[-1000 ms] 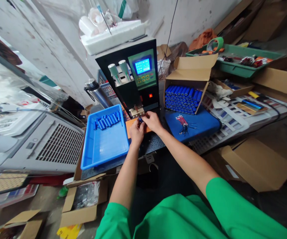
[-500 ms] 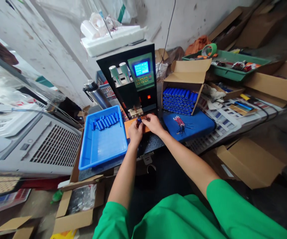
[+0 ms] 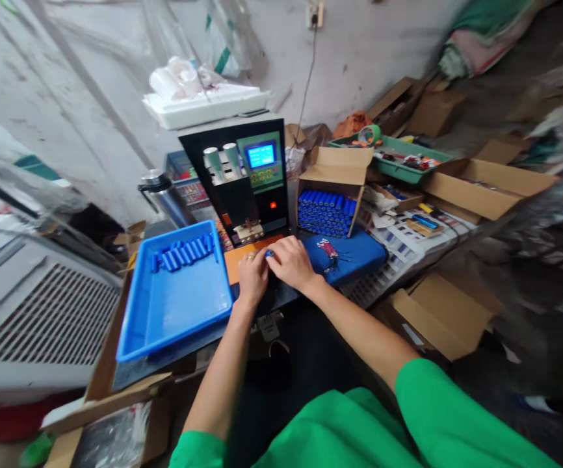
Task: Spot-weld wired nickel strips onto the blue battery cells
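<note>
From far away, I am worrying that the blue tube [image 3: 269,253] could be dropping if my pinch is too weak. Beside the orange board [image 3: 233,264], my left hand [image 3: 253,277] is gripping it with curled, nearly closed fingers; my right hand [image 3: 290,261] is gripping it too, keeping it between both, some fingertips hiding.

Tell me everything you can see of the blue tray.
The blue tray is rectangular and shallow, with raised walls and a rim, and looks like glossy plastic; light reflects off its floor. It sits upright on the dark tabletop, to the left of the orange board; whether the two touch is unclear. Blue cylinders lie in it in an uneven row toward its far side. Neither the left hand nor the right hand touches it.
</note>
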The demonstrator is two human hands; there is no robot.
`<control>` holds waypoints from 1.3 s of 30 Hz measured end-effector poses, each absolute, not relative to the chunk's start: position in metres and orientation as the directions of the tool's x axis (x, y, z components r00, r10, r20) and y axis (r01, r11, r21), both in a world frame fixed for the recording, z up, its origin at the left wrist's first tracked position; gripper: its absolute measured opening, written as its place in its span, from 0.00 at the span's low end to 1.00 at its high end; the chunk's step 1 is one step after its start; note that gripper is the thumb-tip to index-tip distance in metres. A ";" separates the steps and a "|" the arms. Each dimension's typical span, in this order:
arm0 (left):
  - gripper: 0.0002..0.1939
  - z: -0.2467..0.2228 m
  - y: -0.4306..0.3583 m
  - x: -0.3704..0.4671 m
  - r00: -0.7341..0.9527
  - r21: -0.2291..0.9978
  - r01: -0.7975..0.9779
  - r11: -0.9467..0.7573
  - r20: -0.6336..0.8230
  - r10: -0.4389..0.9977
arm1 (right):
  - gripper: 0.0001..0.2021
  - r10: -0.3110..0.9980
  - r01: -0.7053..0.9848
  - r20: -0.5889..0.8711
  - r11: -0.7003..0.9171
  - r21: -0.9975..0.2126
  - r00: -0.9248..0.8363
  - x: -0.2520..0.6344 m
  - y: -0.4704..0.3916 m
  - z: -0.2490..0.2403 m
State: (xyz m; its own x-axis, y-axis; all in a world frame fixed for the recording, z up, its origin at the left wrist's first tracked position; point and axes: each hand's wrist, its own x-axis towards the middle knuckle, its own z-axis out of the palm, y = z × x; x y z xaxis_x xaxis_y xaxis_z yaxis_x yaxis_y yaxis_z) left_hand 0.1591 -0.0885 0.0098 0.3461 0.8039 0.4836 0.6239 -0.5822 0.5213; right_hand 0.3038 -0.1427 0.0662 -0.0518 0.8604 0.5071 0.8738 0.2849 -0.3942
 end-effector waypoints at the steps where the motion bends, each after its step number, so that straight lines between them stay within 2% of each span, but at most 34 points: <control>1: 0.20 0.013 -0.090 0.160 0.380 0.463 0.645 -0.608 0.496 0.781 | 0.11 0.878 0.889 0.472 0.274 -0.366 -0.076 0.305 -0.144 0.069; 5: 0.21 0.023 -0.088 0.164 0.503 0.263 0.673 -0.691 0.523 0.688 | 0.11 0.927 0.940 0.362 0.211 -0.270 -0.104 0.317 -0.145 0.076; 8: 0.20 0.030 -0.083 0.174 0.586 0.176 0.625 -0.761 0.538 0.606 | 0.09 0.934 0.943 0.339 0.208 -0.261 -0.112 0.330 -0.146 0.076; 10: 0.20 0.036 -0.081 0.183 0.596 0.167 0.586 -0.793 0.574 0.561 | 0.08 0.929 0.919 0.359 0.215 -0.331 -0.088 0.341 -0.147 0.072; 12: 0.20 0.042 -0.083 0.192 0.558 0.191 0.546 -0.815 0.644 0.524 | 0.06 0.916 0.854 0.401 0.198 -0.481 0.013 0.355 -0.145 0.064; 14: 0.20 0.046 -0.090 0.197 0.487 0.233 0.502 -0.833 0.720 0.495 | 0.05 0.879 0.695 0.417 0.151 -0.703 0.230 0.375 -0.139 0.055; 16: 0.19 0.042 -0.100 0.196 0.423 0.279 0.452 -0.847 0.770 0.479 | 0.07 0.800 0.384 0.323 0.126 -0.914 0.506 0.398 -0.130 0.049; 17: 0.18 0.036 -0.106 0.193 0.408 0.298 0.426 -0.854 0.780 0.475 | 0.09 0.752 0.212 0.244 0.142 -0.967 0.612 0.411 -0.125 0.048; 20: 0.14 0.006 -0.120 0.179 0.422 0.345 0.368 -0.864 0.766 0.485 | 0.14 0.611 -0.150 0.067 0.297 -0.943 0.789 0.442 -0.104 0.052; 23: 0.12 -0.026 -0.125 0.167 0.433 0.413 0.346 -0.843 0.726 0.533 | 0.16 0.528 -0.292 -0.054 0.377 -0.879 0.848 0.457 -0.083 0.058; 26: 0.11 -0.043 -0.125 0.162 0.415 0.483 0.346 -0.804 0.690 0.593 | 0.17 0.474 -0.310 -0.121 0.343 -0.887 0.872 0.460 -0.065 0.061; 33: 0.10 -0.050 -0.123 0.164 0.381 0.572 0.349 -0.742 0.637 0.671 | 0.19 0.427 -0.263 -0.144 0.234 -0.936 0.893 0.466 -0.045 0.063; 39: 0.10 -0.053 -0.122 0.164 0.394 0.585 0.345 -0.734 0.619 0.679 | 0.19 0.336 -0.126 -0.076 0.127 -0.984 0.939 0.469 -0.044 0.063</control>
